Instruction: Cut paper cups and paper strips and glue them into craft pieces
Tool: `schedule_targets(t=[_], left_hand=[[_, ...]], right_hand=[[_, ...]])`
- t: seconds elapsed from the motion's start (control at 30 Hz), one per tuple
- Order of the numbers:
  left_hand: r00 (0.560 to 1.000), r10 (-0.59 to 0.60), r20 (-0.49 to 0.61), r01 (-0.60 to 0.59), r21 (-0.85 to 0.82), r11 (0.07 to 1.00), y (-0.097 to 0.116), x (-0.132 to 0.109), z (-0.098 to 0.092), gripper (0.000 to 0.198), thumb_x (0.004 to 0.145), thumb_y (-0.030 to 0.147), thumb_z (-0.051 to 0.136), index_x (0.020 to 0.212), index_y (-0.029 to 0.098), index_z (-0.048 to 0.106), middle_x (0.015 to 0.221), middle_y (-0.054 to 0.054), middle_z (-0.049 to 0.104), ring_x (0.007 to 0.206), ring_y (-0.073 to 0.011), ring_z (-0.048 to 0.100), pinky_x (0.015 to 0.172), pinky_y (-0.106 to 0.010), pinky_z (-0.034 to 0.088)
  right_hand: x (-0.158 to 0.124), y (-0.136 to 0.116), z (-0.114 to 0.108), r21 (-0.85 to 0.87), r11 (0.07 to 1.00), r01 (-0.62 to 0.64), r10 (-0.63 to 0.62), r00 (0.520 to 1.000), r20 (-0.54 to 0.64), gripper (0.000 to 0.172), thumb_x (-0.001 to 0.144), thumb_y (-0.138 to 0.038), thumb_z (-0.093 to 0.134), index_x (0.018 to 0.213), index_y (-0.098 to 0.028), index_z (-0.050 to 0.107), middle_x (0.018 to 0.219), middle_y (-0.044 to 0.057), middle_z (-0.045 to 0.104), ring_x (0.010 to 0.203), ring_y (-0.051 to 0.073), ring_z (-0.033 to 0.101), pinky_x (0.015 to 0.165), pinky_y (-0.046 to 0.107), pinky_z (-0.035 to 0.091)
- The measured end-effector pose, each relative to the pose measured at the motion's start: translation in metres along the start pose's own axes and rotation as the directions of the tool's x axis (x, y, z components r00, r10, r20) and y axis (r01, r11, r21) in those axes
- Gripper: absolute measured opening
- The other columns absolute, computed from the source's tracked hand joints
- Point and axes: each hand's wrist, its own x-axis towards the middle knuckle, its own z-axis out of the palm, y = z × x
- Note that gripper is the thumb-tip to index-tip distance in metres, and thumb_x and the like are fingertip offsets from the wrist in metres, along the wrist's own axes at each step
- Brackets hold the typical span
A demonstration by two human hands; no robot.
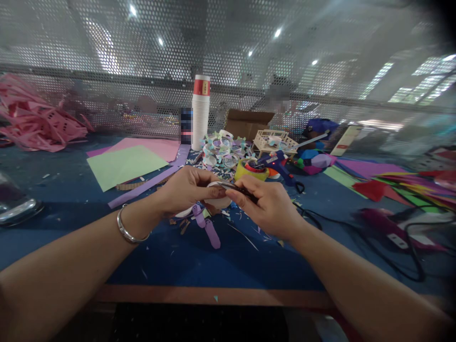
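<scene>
My left hand (pixel 185 191), with a silver bangle at the wrist, is closed around a small white paper cup (pixel 218 201) held over the blue table. A purple paper strip (pixel 208 227) hangs from the cup down to the table. My right hand (pixel 269 204) is closed on a dark tool, apparently scissors (pixel 239 189), whose tip meets the cup's rim. Both hands touch at the cup, just above scattered paper scraps.
A tall stack of white cups (pixel 200 111), green and pink paper sheets (pixel 124 164), decorated cup pieces (pixel 223 149), a yellow tape roll (pixel 250 170), a blue glue gun (pixel 280 164), coloured papers (pixel 399 183), cables (pixel 384 247), pink paper scraps (pixel 33 121) and a mesh wall behind.
</scene>
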Motion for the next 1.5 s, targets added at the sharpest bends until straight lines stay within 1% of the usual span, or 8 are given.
schedule_targets(t=[0.2,0.4,0.63,0.73,0.87,1.13,1.3,1.5], left_hand=[[1.000,-0.007,-0.005,0.007,0.003,1.000,0.003,-0.001,0.003,0.017,0.080,0.027,0.077,0.076,0.012,0.072,0.068,-0.003,0.068,0.064,-0.0123,0.063,0.066,-0.027,0.053],[1.000,0.027,0.002,-0.027,-0.054,0.998,-0.007,0.002,0.005,0.021,0.078,0.028,0.079,0.071,0.012,0.068,0.063,0.001,0.061,0.061,-0.0105,0.058,0.062,-0.026,0.050],[0.999,0.033,-0.007,-0.033,-0.010,0.999,-0.006,0.003,0.004,0.024,0.077,0.030,0.081,0.067,0.013,0.066,0.063,0.001,0.063,0.061,-0.0105,0.059,0.062,-0.025,0.050],[0.999,-0.003,-0.040,0.002,-0.026,1.000,-0.003,0.002,0.004,0.021,0.078,0.030,0.080,0.073,0.013,0.069,0.068,-0.002,0.068,0.065,-0.0124,0.063,0.064,-0.026,0.052],[0.999,-0.007,-0.038,0.004,-0.071,0.997,-0.003,0.002,0.002,0.020,0.078,0.028,0.079,0.076,0.011,0.069,0.071,-0.004,0.070,0.065,-0.0124,0.064,0.063,-0.026,0.052],[0.997,-0.054,-0.057,0.047,-0.125,0.991,-0.003,0.003,0.003,0.018,0.076,0.020,0.079,0.085,0.011,0.067,0.076,-0.002,0.069,0.068,-0.0115,0.065,0.061,-0.023,0.053],[0.994,-0.096,-0.049,0.086,-0.167,0.982,-0.006,0.006,0.000,0.021,0.080,0.027,0.076,0.091,0.011,0.068,0.082,-0.006,0.070,0.070,-0.0138,0.066,0.061,-0.025,0.055],[0.985,-0.085,-0.150,0.061,-0.156,0.986,-0.009,0.008,-0.002,0.017,0.084,0.028,0.071,0.092,0.014,0.068,0.080,-0.004,0.068,0.074,-0.0149,0.065,0.056,-0.024,0.055]], right_hand=[[0.000,-0.002,0.001,0.021,1.000,-0.023,0.023,1.000,0.000,0.032,0.095,-0.041,0.060,0.074,-0.020,0.048,0.057,-0.007,0.038,0.050,0.008,0.035,0.049,0.024,0.028],[0.001,-0.001,0.000,0.026,0.999,-0.045,0.044,0.999,0.028,0.034,0.097,-0.043,0.055,0.073,-0.020,0.048,0.056,-0.007,0.037,0.048,0.008,0.035,0.047,0.024,0.026],[0.001,-0.002,0.002,0.070,0.997,-0.033,0.032,0.999,0.008,0.035,0.098,-0.044,0.057,0.074,-0.019,0.055,0.057,-0.006,0.041,0.051,0.009,0.037,0.051,0.025,0.030],[0.002,0.001,0.002,0.101,0.991,-0.089,0.093,0.995,-0.037,0.035,0.096,-0.048,0.059,0.076,-0.019,0.055,0.060,-0.005,0.044,0.053,0.009,0.039,0.051,0.025,0.030],[0.005,0.010,0.000,0.210,0.956,-0.204,0.223,0.972,-0.072,0.037,0.095,-0.054,0.059,0.081,-0.020,0.056,0.056,-0.007,0.038,0.048,0.009,0.031,0.046,0.026,0.024],[0.009,0.020,0.001,0.344,0.897,-0.276,0.286,0.958,0.021,0.040,0.092,-0.059,0.061,0.084,-0.019,0.061,0.056,-0.007,0.038,0.049,0.009,0.030,0.046,0.026,0.022],[0.010,0.017,0.001,0.378,0.886,-0.268,0.270,0.962,0.048,0.039,0.090,-0.057,0.064,0.084,-0.019,0.062,0.058,-0.006,0.043,0.049,0.008,0.030,0.046,0.025,0.023],[0.010,0.018,0.003,0.447,0.839,-0.310,0.296,0.950,0.104,0.040,0.090,-0.058,0.064,0.087,-0.018,0.063,0.059,-0.006,0.045,0.047,0.008,0.033,0.044,0.026,0.021]])
